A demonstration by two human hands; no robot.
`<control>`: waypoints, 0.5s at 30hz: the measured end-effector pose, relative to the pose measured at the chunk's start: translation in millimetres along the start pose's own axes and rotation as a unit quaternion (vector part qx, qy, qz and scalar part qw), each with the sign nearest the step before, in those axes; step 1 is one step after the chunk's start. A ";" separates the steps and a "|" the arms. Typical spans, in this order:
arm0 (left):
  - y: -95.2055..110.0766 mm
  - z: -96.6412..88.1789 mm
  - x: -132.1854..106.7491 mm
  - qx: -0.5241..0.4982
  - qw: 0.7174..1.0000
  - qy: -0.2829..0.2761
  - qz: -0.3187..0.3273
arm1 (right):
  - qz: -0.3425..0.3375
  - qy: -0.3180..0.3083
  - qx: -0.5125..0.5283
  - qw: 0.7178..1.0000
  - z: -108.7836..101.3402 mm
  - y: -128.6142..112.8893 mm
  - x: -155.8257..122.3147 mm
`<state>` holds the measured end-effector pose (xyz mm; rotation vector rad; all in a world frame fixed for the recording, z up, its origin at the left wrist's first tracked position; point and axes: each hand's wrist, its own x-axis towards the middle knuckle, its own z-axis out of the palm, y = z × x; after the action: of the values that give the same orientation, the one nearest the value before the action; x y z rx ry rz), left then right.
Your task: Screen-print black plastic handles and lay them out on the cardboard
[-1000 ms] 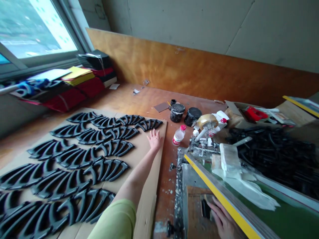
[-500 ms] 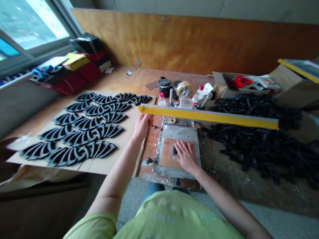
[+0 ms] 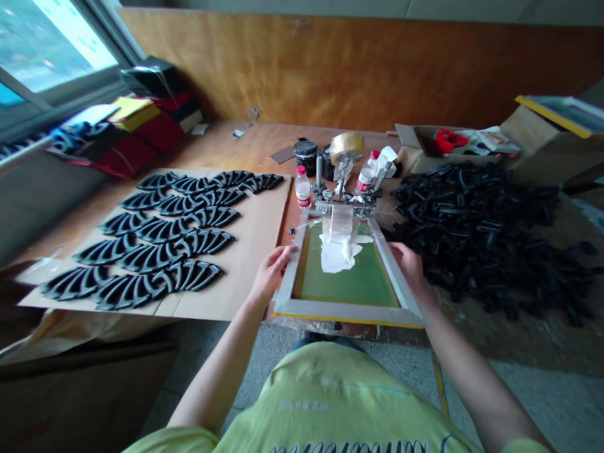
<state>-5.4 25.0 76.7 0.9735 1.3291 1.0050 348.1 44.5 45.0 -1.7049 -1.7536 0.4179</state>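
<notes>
A silk-screen frame [image 3: 346, 313] lies lowered in front of me, with grey rails, a yellow lower edge and green mesh [image 3: 344, 289]. My left hand [image 3: 272, 272] is closed on its left rail, thumb and fingers pressed at the edge. At the right rail, my right hand [image 3: 409, 267] is closed too, its fingertips partly hidden by the frame. White ink [image 3: 336, 257] is spread on the mesh around a pale block [image 3: 341, 221] near the hinge clamp [image 3: 349, 200]. The metal base plate and the small dark part on it are covered by the frame.
Rows of black fan-shaped parts [image 3: 155, 229] lie on a cardboard sheet [image 3: 245, 277] at left. A heap of black parts [image 3: 491, 239] fills the right. Behind the frame stand bottles [image 3: 302, 189], a black ink tub [image 3: 306, 156], a tape roll [image 3: 346, 146] and an open carton [image 3: 410, 141].
The frame has swung down from its raised position onto the base. My right hand has left the plate and moved to the frame's right rail; my left hand came down with the left rail.
</notes>
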 end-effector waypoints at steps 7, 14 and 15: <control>-91.3 -6.0 10.1 0.042 0.998 -0.040 -0.031 | -0.165 -0.039 -0.149 0.974 39.7 -75.4 46.1; -106.7 -10.3 20.7 0.084 0.995 -0.048 -0.021 | -0.112 -0.205 -0.230 0.945 52.3 -93.8 38.8; -106.8 -10.9 20.9 0.091 0.995 -0.046 -0.018 | -0.106 -0.194 -0.240 0.945 50.6 -91.8 35.1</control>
<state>-14.5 13.9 -31.7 1.1157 1.3744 0.8112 247.3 79.6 73.8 -1.8114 -2.4617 0.2505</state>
